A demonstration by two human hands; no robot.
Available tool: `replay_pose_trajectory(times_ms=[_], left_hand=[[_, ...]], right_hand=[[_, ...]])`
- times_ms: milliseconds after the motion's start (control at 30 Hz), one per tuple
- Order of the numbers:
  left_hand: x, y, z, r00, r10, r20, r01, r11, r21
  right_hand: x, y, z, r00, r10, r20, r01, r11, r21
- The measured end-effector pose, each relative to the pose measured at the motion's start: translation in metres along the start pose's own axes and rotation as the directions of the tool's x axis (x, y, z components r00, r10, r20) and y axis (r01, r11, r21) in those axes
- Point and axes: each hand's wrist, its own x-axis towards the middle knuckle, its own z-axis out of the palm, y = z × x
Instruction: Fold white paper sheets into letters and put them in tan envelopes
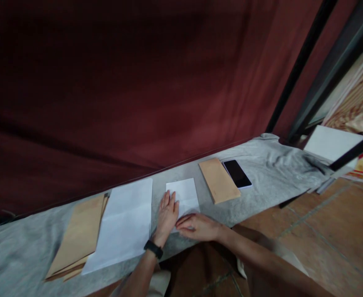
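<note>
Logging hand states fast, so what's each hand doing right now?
Left hand: open, flat on the folded white paper, holding nothing.
Right hand: open, fingers pressing the paper's near edge, gripping nothing.

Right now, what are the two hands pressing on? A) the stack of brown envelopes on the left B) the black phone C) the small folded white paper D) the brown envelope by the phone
C: the left hand lies flat on the small folded white paper and the right hand presses its near edge, while the phone and the brown envelope lie untouched farther right.
</note>
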Motion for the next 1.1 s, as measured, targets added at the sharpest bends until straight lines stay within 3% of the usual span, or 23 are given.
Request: replay_pose_trajectory(times_ms=[100,167,400,700,867,967,1100], left_hand=[[0.004,0.000,0.004,0.997,-0.011,-0.080,0.009,1.000,-0.026],[0.007,0.007,0.003,0.996,-0.003,-0.095,0.002,1.000,-0.013],[0.007,0.030,0.005,0.995,0.088,0.043,-0.090,0.995,0.051],[-0.002,0.031,0.005,0.998,0.052,-0.030,-0.050,0.996,0.081],[-0.004,0.031,0.005,0.999,0.042,-0.017,-0.041,0.996,0.082],[-0.005,0.032,0.003,0.999,0.046,-0.005,-0.045,0.995,0.087],[-0.006,0.030,0.001,0.992,0.127,0.019,-0.128,0.989,0.079]], right_hand=[[0.005,0.011,0.000,0.962,0.196,-0.188,-0.216,0.972,-0.093],[0.007,0.023,0.005,0.934,0.242,-0.263,-0.297,0.934,-0.197],[0.011,0.052,0.025,0.903,0.217,-0.372,-0.363,0.848,-0.386],[0.018,0.067,0.020,0.827,0.304,-0.473,-0.514,0.750,-0.416],[0.022,0.066,0.023,0.798,0.337,-0.500,-0.557,0.730,-0.397],[0.024,0.063,0.020,0.808,0.334,-0.486,-0.541,0.747,-0.387],[0.028,0.058,0.018,0.884,0.263,-0.387,-0.414,0.823,-0.388]])
